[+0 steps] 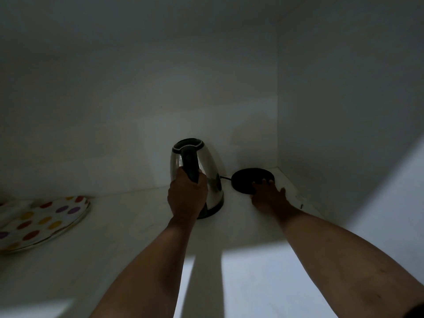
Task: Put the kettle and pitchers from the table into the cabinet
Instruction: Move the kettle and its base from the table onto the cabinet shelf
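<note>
A steel kettle (210, 177) with a black lid and handle stands on the white cabinet shelf (128, 228), near the back wall. My left hand (187, 198) is closed around its black handle. Just to the right lies the kettle's round black base (250, 180), joined to a thin black cord. My right hand (269, 196) holds the front edge of that base, fingers over its top. No pitchers are in view.
A white plate with coloured dots (43, 221) lies at the left of the shelf. The cabinet's right side wall (344, 134) stands close beside the base. The back wall runs just behind the kettle.
</note>
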Tool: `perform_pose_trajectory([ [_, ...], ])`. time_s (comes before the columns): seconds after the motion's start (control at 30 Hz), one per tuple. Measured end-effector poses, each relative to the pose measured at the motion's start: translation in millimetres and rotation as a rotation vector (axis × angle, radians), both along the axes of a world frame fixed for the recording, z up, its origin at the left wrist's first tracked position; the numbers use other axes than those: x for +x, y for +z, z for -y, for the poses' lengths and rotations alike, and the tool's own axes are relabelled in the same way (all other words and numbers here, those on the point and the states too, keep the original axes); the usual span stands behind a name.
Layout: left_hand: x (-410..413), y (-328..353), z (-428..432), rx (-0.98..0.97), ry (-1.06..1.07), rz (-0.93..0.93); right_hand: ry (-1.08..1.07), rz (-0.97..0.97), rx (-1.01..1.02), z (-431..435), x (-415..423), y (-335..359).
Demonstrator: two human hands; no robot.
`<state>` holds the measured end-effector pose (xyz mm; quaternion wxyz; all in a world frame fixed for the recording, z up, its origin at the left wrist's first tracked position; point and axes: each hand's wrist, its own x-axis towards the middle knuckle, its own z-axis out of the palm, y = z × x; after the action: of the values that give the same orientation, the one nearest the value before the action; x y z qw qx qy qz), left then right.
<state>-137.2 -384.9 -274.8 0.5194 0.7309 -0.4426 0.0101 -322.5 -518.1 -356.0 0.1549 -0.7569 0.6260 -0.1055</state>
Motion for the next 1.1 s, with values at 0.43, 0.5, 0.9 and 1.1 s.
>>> perform_pose_trajectory([
  [0.43, -50, 50, 28, -0.218, -0.103, -0.097, 0.146, -0.079, -0.038, -78, -45, 1],
  [0.5, -61, 52, 37, -0.224, -0.136, -0.094, 0.158, -0.086, -0.036, -85, -47, -4],
  [0.9, -92, 27, 85, -0.181, -0.204, -0.087, 0.119, -0.068, -0.14, -86, -46, -25],
  [1.1, -99, 17, 98, -0.165, -0.238, -0.085, 0.116, -0.079, -0.147, -86, -44, -27],
])
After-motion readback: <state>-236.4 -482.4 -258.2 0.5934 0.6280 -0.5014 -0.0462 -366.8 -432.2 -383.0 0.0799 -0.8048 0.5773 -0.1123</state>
